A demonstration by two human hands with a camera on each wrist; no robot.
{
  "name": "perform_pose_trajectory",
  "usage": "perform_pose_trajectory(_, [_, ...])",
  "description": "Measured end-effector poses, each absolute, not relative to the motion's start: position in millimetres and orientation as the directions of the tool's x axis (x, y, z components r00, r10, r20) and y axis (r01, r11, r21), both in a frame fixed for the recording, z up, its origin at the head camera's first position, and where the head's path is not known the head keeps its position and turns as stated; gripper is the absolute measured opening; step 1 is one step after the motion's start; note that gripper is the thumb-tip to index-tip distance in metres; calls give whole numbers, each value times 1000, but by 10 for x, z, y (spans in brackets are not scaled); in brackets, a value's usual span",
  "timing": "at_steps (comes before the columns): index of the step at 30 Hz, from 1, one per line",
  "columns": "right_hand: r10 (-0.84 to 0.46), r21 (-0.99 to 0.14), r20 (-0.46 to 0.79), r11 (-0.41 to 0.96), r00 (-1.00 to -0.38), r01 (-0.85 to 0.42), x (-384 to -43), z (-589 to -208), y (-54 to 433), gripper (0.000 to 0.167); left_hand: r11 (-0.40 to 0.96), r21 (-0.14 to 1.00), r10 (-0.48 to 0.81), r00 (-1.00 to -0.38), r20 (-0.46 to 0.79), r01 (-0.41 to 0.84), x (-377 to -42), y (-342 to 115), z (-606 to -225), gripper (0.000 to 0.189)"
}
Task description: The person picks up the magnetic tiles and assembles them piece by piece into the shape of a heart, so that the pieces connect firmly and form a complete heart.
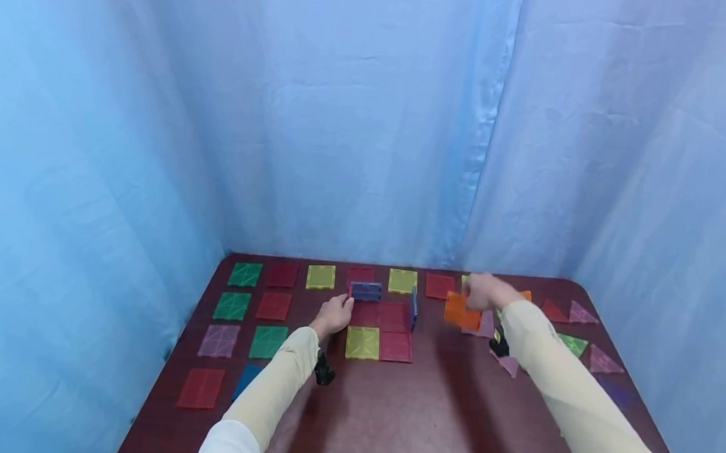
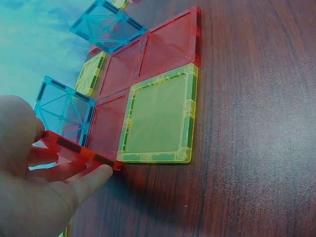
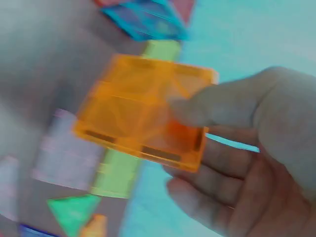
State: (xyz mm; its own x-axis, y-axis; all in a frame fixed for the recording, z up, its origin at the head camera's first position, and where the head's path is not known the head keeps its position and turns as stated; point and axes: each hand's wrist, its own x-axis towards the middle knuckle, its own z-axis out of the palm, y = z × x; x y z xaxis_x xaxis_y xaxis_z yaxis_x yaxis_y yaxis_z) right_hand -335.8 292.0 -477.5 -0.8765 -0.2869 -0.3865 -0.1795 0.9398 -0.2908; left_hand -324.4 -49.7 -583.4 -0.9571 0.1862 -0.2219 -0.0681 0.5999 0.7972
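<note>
My left hand (image 1: 334, 314) grips a red square tile (image 2: 74, 147) that stands on edge along the left side of a flat block of tiles. That block is made of red tiles (image 1: 395, 346) and one yellow tile (image 1: 362, 343) at the front left. A blue tile (image 1: 366, 291) stands upright at its back, and another blue tile (image 1: 413, 309) stands on the right side. My right hand (image 1: 488, 292) pinches an orange square tile (image 3: 118, 116) between thumb and fingers, held above the table to the right of the block. The right wrist view is blurred.
Loose green (image 1: 245, 274), red, lilac and yellow squares lie along the table's left and back. On the right lie several triangles, among them a lilac one (image 1: 605, 361) and a green one (image 1: 573, 344). Blue curtains (image 1: 346, 111) hang around the table.
</note>
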Motion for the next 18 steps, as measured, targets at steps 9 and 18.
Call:
perform_pose_trajectory(9, [-239,-240,47,940,-970,-243,-3872,-4547,2379,26,589,803,172,-955,-240,-96,-3253,-515,-5845,54])
perform_pose_trajectory(18, [-296,-239,84,921,-952,-307,-3999,-5020,1901,24,596,798,185,-952,-245,-90,-3281,-526,-5862,55])
